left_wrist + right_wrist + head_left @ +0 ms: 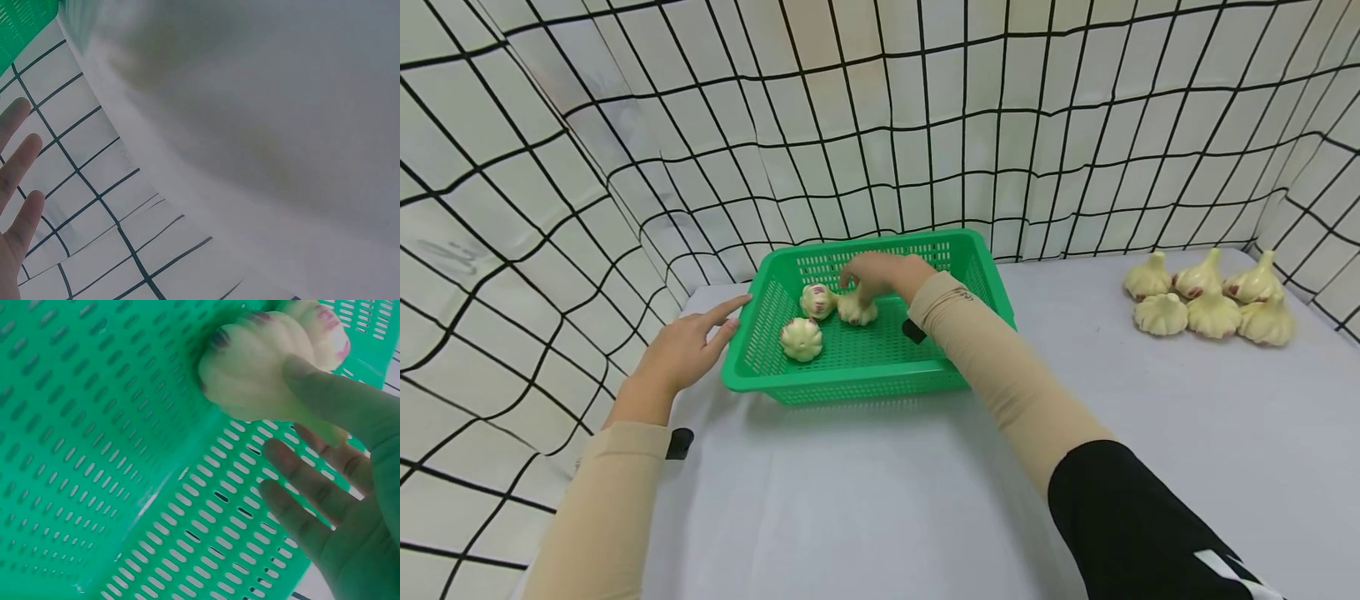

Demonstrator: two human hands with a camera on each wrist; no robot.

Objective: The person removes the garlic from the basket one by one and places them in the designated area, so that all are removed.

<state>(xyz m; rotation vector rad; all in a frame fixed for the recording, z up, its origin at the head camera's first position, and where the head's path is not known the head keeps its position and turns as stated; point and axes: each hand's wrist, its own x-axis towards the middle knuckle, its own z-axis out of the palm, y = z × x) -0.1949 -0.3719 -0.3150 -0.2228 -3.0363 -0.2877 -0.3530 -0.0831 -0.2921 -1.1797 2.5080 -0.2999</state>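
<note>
My right hand (883,275) reaches into a green plastic basket (865,387) and holds a garlic bulb (856,310) by its neck. In the right wrist view, the thumb lies over this garlic bulb (250,375), with the fingertips by its stem. A second bulb (817,301) touches it on the left, and a third bulb (801,339) sits nearer the basket's front left. My left hand (681,350) has its fingers extended, fingertips right at the basket's left rim. The left wrist view catches only some spread fingers (22,169) of it.
Several more garlic bulbs (1213,304) stand grouped on the white table (880,500) at the far right. A black net (925,150) over white walls borders the table at the back and both sides.
</note>
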